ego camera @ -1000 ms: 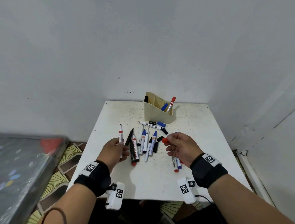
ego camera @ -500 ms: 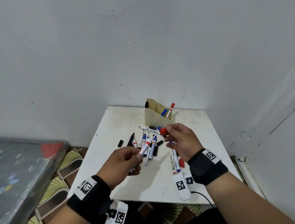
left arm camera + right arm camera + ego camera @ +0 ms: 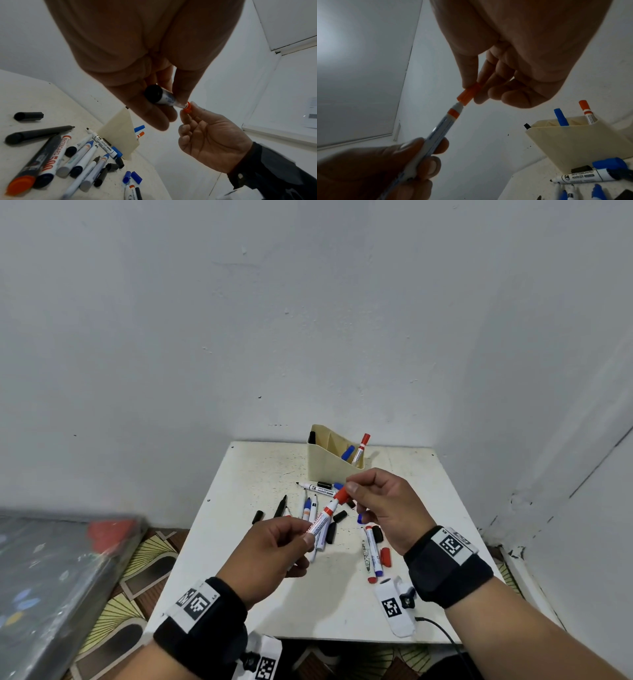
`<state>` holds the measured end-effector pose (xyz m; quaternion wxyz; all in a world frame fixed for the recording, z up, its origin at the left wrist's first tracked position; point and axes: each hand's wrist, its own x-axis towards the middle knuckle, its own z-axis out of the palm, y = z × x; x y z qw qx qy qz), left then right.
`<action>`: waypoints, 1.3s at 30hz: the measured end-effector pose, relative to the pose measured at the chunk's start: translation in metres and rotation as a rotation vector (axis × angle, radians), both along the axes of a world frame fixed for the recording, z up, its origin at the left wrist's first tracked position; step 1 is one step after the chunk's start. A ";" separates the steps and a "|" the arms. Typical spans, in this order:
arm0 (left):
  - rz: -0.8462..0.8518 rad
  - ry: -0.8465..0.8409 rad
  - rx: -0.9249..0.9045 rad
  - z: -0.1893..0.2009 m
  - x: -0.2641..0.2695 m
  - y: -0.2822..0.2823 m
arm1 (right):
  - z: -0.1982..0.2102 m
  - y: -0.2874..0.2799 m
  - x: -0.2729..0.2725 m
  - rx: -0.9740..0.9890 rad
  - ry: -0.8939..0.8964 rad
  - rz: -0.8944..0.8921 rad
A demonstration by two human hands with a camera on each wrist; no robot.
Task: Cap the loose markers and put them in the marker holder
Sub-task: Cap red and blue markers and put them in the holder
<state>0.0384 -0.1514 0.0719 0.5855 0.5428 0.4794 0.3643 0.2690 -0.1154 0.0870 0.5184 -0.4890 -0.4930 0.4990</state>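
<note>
Left hand (image 3: 270, 549) gripping red marker (image 3: 322, 517) by the barrel, right hand (image 3: 383, 508) pinching red cap (image 3: 341, 494) at its tip — both above table (image 3: 239, 559), marker holder (image 3: 327, 465) behind.

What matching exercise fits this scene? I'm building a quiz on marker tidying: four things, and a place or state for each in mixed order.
Things:
1. red cap
2. red marker
3. marker holder
4. blue cap

Places or states:
A. stands at the table's far edge
B. lies on the table beside the holder
C. pinched by the right hand
D. gripped by the left hand

Pairs: 1-C, 2-D, 3-A, 4-B
</note>
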 end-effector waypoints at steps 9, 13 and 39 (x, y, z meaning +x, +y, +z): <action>0.018 -0.031 0.016 0.005 0.007 -0.001 | 0.004 -0.004 0.002 0.019 -0.062 0.022; 0.019 -0.031 0.028 0.006 0.008 0.000 | 0.005 -0.006 0.005 0.032 -0.086 0.017; 0.111 0.199 0.262 0.004 0.031 0.008 | 0.009 -0.016 -0.009 -0.069 0.145 -0.060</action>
